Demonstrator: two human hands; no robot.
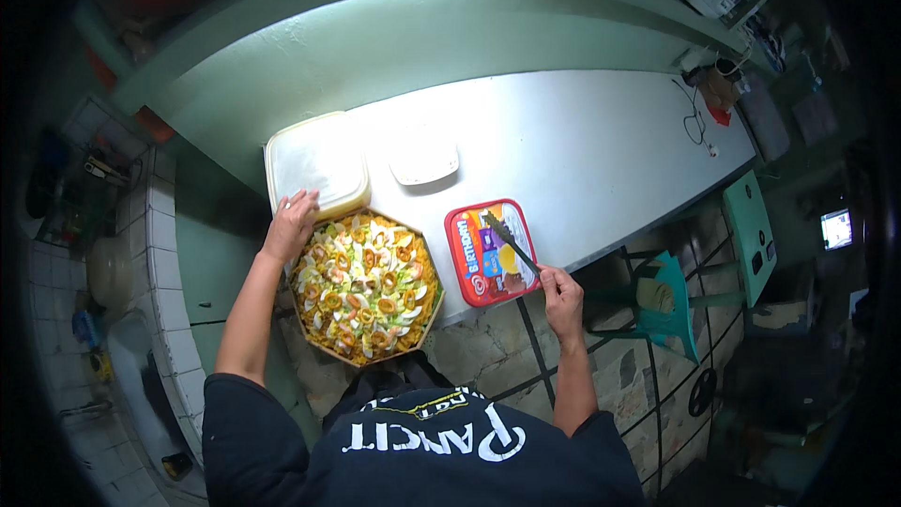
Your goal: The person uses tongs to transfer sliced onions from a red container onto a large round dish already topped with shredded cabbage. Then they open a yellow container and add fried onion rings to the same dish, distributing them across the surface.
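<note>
My left hand (297,219) lies with its fingers spread on the near corner of a large cream container with a whitish lid (319,164). Just below it, an octagonal tray (434,314) overhangs the table's near edge. Orange-yellow noodles (352,343) fill the tray, topped with egg slices, shredded greens and brown rings. My right hand (562,299) is closed around the handle end of dark tongs (521,254). Their far end reaches over a red rectangular tub with a colourful printed lid (469,272); whether they touch the lid I cannot tell.
A small white container (424,166) stands beside the cream one on the white table (582,141). A black cable (693,122) lies at the table's far right. Right of me is a green plastic chair (668,305) on the tiled floor. A sink (141,376) is at left.
</note>
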